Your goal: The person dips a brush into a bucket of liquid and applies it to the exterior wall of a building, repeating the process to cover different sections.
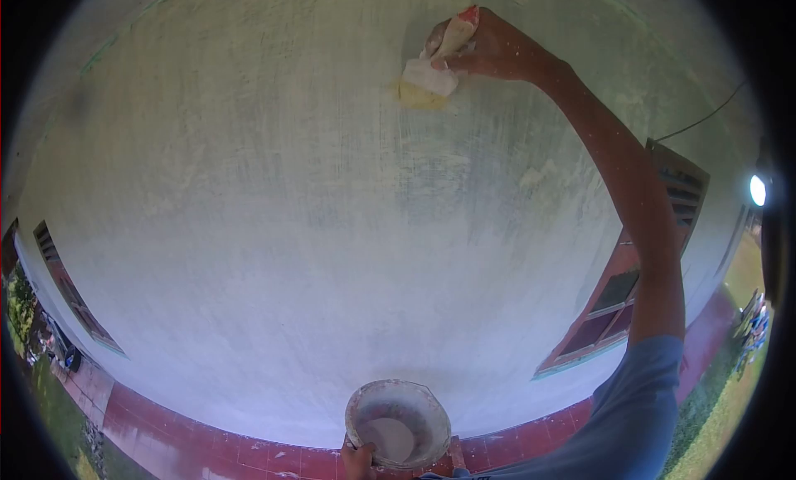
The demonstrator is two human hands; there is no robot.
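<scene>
High on the wall, my right hand (489,49) is closed round the handle of a paintbrush (431,75). The brush's wide, pale-coated head tilts down to the left, and its yellowish bristles press on the wall (315,198). Greenish, streaky patches cover the upper wall, while its lower part looks whiter. At the bottom of the view, my left hand (358,461) grips the rim of a paint-smeared bucket (398,386) with the thumb inside. Whitish paint (388,440) lies in the bucket. Most of the left fingers are hidden below the rim.
A louvred window (609,298) stands at the right, behind my arm, and another window (79,298) at the far left. Red floor tiles (199,426) run along the wall's foot. A bright lamp (758,190) shines at the right edge, with a thin cable (705,119) nearby.
</scene>
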